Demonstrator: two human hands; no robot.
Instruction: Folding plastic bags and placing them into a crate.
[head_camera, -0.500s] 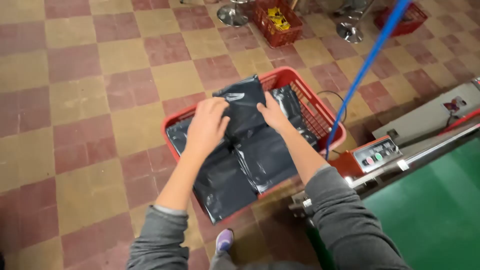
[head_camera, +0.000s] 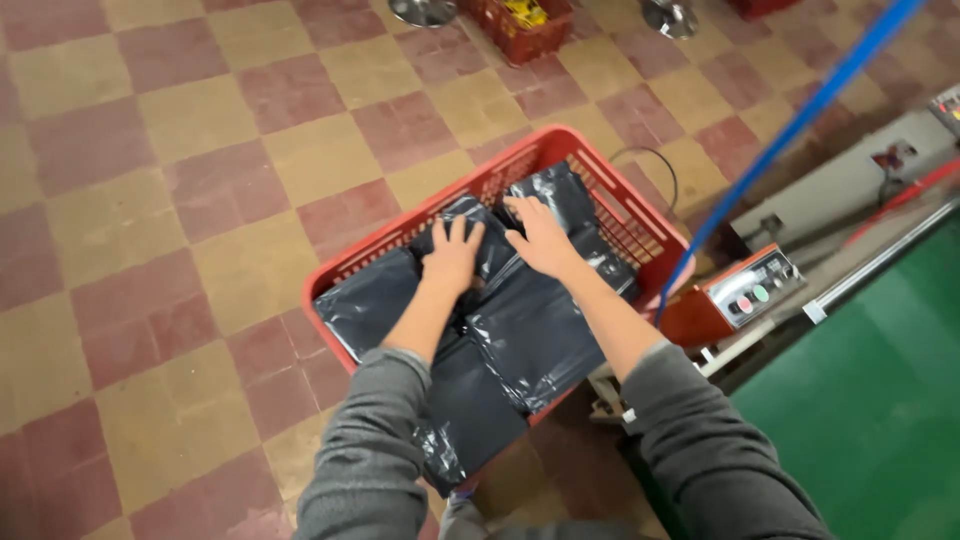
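Note:
A red plastic basket stands on the checkered floor, filled with several black plastic mailer bags. My left hand lies flat on a black bag near the basket's middle, fingers spread. Just to the right of it, my right hand presses on the same pile, fingers pointing to the far rim. Both arms wear grey sleeves. One bag hangs over the near rim of the basket.
A green conveyor belt with an orange control box stands at the right. A blue strap slants across above it. Another red crate and metal stool bases sit at the far edge of the floor.
Both hands have moved further into the basket, down onto the bag pile. The bag that they held up now lies flatter.

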